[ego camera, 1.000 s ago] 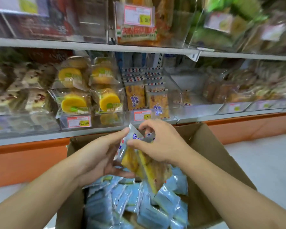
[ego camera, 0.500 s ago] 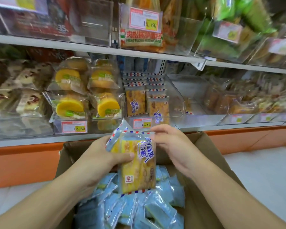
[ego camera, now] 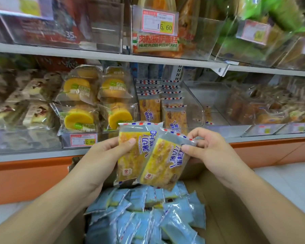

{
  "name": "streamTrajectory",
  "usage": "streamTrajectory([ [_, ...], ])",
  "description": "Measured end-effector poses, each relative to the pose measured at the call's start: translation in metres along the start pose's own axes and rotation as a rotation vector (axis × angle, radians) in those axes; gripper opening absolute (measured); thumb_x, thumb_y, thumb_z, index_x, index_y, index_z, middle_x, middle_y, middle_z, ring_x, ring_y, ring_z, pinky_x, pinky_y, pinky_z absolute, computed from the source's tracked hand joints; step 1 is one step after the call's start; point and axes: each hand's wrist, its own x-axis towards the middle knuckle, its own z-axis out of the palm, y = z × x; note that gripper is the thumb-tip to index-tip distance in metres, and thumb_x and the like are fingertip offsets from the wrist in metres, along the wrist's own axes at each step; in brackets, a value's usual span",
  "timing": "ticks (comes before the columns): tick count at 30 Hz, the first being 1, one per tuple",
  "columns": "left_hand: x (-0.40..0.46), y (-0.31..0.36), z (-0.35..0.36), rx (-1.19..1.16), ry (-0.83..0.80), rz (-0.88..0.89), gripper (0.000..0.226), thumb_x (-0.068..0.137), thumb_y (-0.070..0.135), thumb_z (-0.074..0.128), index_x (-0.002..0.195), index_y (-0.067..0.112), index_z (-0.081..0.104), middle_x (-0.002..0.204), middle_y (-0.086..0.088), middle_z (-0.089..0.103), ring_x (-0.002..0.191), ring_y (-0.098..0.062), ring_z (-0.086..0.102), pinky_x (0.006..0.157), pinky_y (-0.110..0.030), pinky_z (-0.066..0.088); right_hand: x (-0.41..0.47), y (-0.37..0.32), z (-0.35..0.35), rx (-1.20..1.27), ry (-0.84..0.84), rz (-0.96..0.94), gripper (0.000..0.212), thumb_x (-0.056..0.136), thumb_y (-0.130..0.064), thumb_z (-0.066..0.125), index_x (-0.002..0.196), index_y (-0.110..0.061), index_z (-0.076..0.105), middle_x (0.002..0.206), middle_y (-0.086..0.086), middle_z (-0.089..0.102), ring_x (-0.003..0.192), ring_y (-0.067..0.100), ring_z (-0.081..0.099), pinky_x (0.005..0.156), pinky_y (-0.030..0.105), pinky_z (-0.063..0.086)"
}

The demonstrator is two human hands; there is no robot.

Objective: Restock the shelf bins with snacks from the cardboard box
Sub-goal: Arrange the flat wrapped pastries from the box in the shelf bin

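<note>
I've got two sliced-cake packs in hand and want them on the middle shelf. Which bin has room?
The clear bin right of the sliced-cake bin looks nearly bare, bordered farther right by brown pastry packs. The sliced-cake bin's front rows are full. The round-cake bin to its left is packed.

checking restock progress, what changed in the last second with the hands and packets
The packets bunched between both hands came up out of the cardboard box and were split: left hand holds one packet, right hand pinches the other. The shelf bin is unchanged.
</note>
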Motion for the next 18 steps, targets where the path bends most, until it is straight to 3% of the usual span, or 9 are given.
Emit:
streamTrajectory([
  [5,0.002,0.003,0.001,0.022,-0.035,-0.105,0.030,0.106,0.037,0.056,0.123,0.021,0.075,0.112,-0.006,0.080,0.104,-0.025,0.078,0.100,-0.050,0.055,-0.004,-0.006,-0.009,0.026,0.039,-0.016,0.016,0.100,-0.004,0.067,0.101,-0.007,0.052,0.092,0.015,0.080,0.087,0.034,0.078,0.080,0.052,0.061],
  [8,-0.003,0.002,0.011,0.066,-0.172,-0.140,0.038,0.100,0.046,0.060,0.125,0.021,0.073,0.116,-0.007,0.079,0.108,-0.028,0.077,0.102,-0.052,0.055,-0.008,-0.009,0.003,0.038,0.042,-0.017,0.015,0.099,-0.005,0.069,0.101,-0.007,0.055,0.090,0.011,0.081,0.080,0.025,0.078,0.067,0.040,0.062],
  [11,-0.007,-0.002,0.016,0.251,-0.262,-0.084,0.049,0.079,0.035,0.082,0.124,0.022,0.069,0.114,-0.004,0.080,0.103,-0.025,0.078,0.090,-0.049,0.063,-0.012,-0.010,0.021,0.052,0.060,-0.011,0.016,0.097,-0.007,0.073,0.099,-0.004,0.058,0.088,0.006,0.081,0.072,0.013,0.076,0.056,0.026,0.055],
  [13,-0.007,-0.003,0.013,0.362,-0.271,-0.064,0.061,0.071,0.026,0.093,0.127,0.025,0.066,0.114,0.000,0.080,0.104,-0.022,0.078,0.091,-0.046,0.063,-0.010,-0.007,0.026,-0.088,0.118,-0.061,0.019,0.093,-0.017,0.080,0.099,-0.012,0.062,0.094,-0.002,0.080,0.082,0.008,0.076,0.065,0.026,0.058],
  [15,-0.006,0.000,0.009,0.471,-0.279,-0.034,0.062,0.072,0.025,0.096,0.126,0.030,0.066,0.114,0.003,0.079,0.104,-0.018,0.077,0.092,-0.045,0.063,-0.009,-0.006,0.021,-0.295,0.106,-0.133,0.031,0.087,-0.032,0.086,0.107,-0.031,0.062,0.111,-0.015,0.072,0.101,-0.001,0.068,0.078,0.021,0.057],
  [18,-0.008,0.008,0.007,0.685,-0.382,0.038,0.052,0.077,0.022,0.094,0.121,0.032,0.069,0.109,0.007,0.079,0.099,-0.013,0.076,0.088,-0.041,0.064,-0.011,-0.011,0.015,-0.349,-0.159,-0.167,0.074,0.078,-0.046,0.089,0.139,-0.048,0.048,0.139,-0.027,0.057,0.128,-0.007,0.053,0.099,0.018,0.047],
])
